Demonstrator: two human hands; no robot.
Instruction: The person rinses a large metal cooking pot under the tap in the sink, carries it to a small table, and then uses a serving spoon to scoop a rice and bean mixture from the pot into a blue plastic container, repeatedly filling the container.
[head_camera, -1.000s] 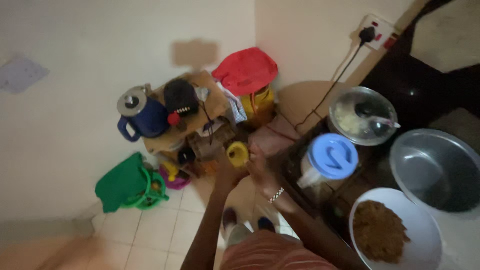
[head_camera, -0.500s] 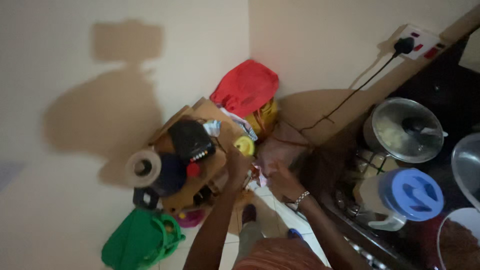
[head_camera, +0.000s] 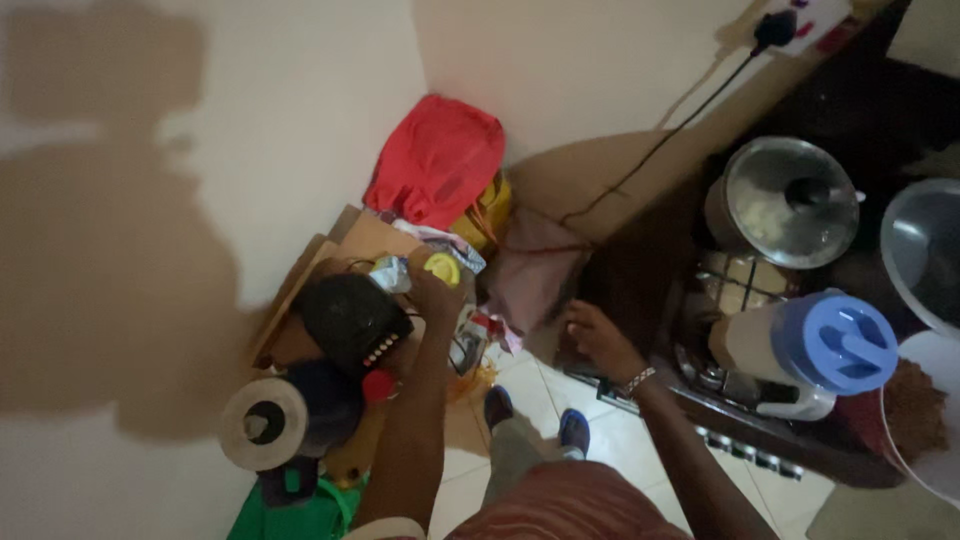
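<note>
Two bare hands were seen reaching down from the lower middle of the frame. The left hand (head_camera: 432, 292) was closed around a small container with a yellow lid (head_camera: 441, 267), its fingers clamped on the body just under the lid, at the centre-left of the frame above a cluttered low cardboard box (head_camera: 345, 235). The container was judged to be light, stiff plastic, probably smooth enough to slip, so a hold around its body below the lid would be the surer one; its contents could not be told in the dim, blurred view.

The right hand (head_camera: 598, 335), with a beaded band at the wrist, was held just right of centre, its fingers loosely apart and holding nothing, near the dark edge of the bench (head_camera: 640, 290).

Beside the left hand lay a black rounded appliance (head_camera: 350, 318) with a row of small buttons, and below it a dark blue kettle with a metal lid (head_camera: 266, 424). A red bag (head_camera: 437, 160) was set against the wall above. On the bench at the right were seen a pot with a glass lid (head_camera: 785, 200), a white jug with a blue lid (head_camera: 835, 342) and a metal bowl (head_camera: 925, 250).
</note>
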